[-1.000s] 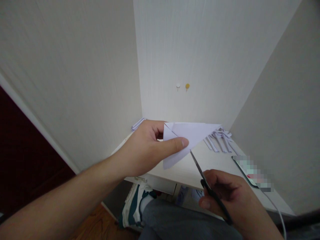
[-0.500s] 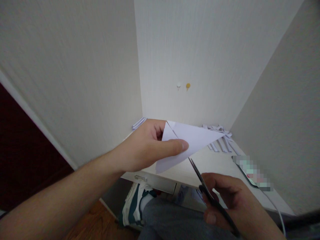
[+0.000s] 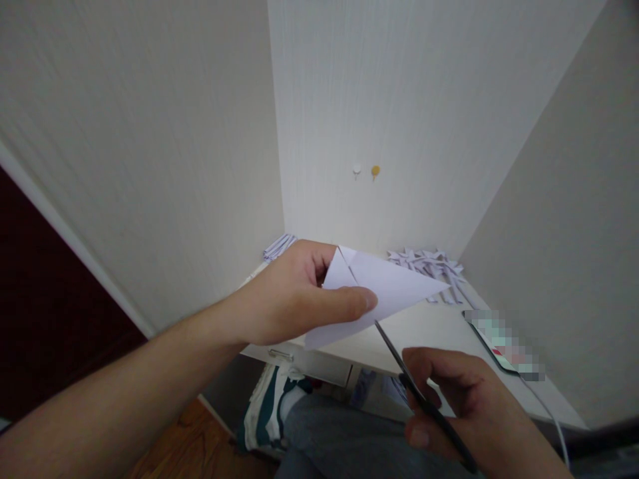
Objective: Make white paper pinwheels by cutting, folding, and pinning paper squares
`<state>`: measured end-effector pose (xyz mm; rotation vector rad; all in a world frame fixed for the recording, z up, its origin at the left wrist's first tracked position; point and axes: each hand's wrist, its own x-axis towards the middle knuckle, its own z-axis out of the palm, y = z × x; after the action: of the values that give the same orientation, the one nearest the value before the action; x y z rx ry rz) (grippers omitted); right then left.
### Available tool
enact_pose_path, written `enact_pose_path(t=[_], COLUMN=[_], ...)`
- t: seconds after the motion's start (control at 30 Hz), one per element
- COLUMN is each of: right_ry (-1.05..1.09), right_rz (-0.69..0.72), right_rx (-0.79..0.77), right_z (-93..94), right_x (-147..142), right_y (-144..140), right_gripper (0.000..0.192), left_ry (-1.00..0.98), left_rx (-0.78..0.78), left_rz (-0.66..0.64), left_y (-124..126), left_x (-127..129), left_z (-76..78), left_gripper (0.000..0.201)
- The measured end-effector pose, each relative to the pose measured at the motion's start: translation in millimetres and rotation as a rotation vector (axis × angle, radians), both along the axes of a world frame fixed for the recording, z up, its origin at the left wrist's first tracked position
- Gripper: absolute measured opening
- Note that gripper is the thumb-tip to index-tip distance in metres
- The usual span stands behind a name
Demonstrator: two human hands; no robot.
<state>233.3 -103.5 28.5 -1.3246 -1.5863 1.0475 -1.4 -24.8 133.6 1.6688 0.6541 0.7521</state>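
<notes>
A left hand (image 3: 294,296) pinches a folded white paper (image 3: 384,289) in the air above a pale bench (image 3: 424,332), thumb across the front and fingers (image 3: 319,256) curled behind. The right hand (image 3: 449,406) is closed around black scissors (image 3: 399,359), whose blades look nearly shut, the tip just touching the paper's lower edge beside the thumb. No cut shows in the triangle itself, so the snipping of this piece appears barely begun. A heap of strips (image 3: 429,266) lies at the back of the bench, which suggests a good deal of cutting is already done. Walls close in on three sides, leaving open room mainly toward the person and the bench's near edge. A phone (image 3: 499,342) with its cable lies just right of the scissors.
</notes>
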Motion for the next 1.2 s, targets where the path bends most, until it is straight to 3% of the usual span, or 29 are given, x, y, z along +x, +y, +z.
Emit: enact_pose_path(t=[0.4, 0.53, 0.6, 0.67, 0.77, 0.9, 1.03, 1.2], right_ry=[-0.042, -0.142, -0.223, -0.335, -0.563, -0.697, -0.761, -0.811], right_rz=[-0.028, -0.01, -0.036, -0.16, -0.358, -0.408, -0.377, -0.384], right_rx=[-0.108, -0.099, -0.067, -0.093, -0.175, -0.257, -0.279, -0.301], right_z=[1.9, 0.1, -11.0, -29.6, -63.0, -94.2, -102.7, -93.6], right_x=[-0.3, 6.4, 13.3, 19.5, 23.8, 22.9, 26.3, 66.3], right_y=[-1.8, 11.5, 30.7, 57.4, 99.4, 135.7, 152.5, 157.4], right_gripper=[0.047, 0.04, 0.039, 0.038, 0.028, 0.023, 0.032, 0.031], left_ry=[-0.007, -0.014, -0.015, -0.012, -0.036, 0.009, 0.096, 0.115], left_rx=[0.006, 0.03, 0.082, 0.067, -0.099, -0.205, -0.312, -0.352], left_rz=[-0.008, 0.056, 0.167, 0.282, 0.457, 0.523, 0.492, 0.459], left_y=[0.7, 16.6, 34.4, 55.7, 83.7, 102.5, 113.5, 132.3], left_x=[0.5, -1.5, -1.6, 1.1, 12.0, 33.4, 50.5, 59.9], left_z=[-2.1, -13.0, -29.1, -54.2, -103.9, -171.8, -220.7, -245.7], left_gripper=[0.009, 0.015, 0.019, 0.021, 0.017, 0.023, 0.021, 0.025])
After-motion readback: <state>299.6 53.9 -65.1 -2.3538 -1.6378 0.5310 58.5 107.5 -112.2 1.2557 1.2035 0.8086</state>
